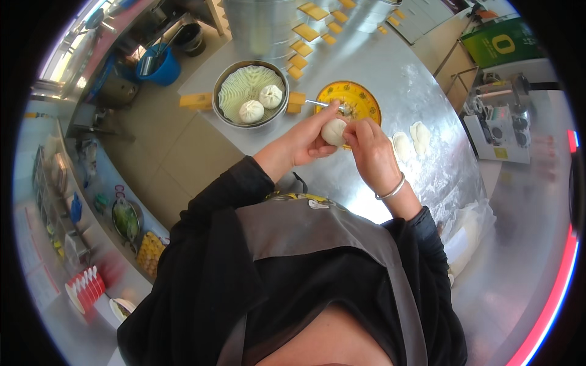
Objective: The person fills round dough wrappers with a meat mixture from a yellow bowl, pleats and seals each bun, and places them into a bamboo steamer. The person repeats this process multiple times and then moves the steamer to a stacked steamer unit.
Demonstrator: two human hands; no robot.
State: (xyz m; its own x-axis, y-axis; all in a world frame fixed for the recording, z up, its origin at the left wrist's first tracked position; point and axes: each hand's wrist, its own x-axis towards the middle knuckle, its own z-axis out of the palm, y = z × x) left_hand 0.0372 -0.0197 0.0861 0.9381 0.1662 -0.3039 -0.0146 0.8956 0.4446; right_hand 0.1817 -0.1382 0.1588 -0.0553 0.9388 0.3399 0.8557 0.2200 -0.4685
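My left hand [307, 139] cradles a round dough bun [333, 132], with its thumb up along the side. The fingertips of my right hand [373, 151] pinch the bun's right edge. Behind both hands lies a yellow patterned plate [367, 101] with chopped filling and a metal-handled utensil [320, 104] resting across its rim. To the left, a round steamer [217, 82] with a woven liner holds two pleated buns [252, 111]. Right of my right hand, flattened dough pieces [419, 137] lie on the metal table.
Stacked metal steamers [258, 29] with wooden handles stand at the back of the floured metal table [389, 59]. A plastic bag [467, 233] lies near my right elbow. Beyond the table's left edge are a blue bucket [160, 71] on the floor and a counter bearing a bowl of greens [127, 220].
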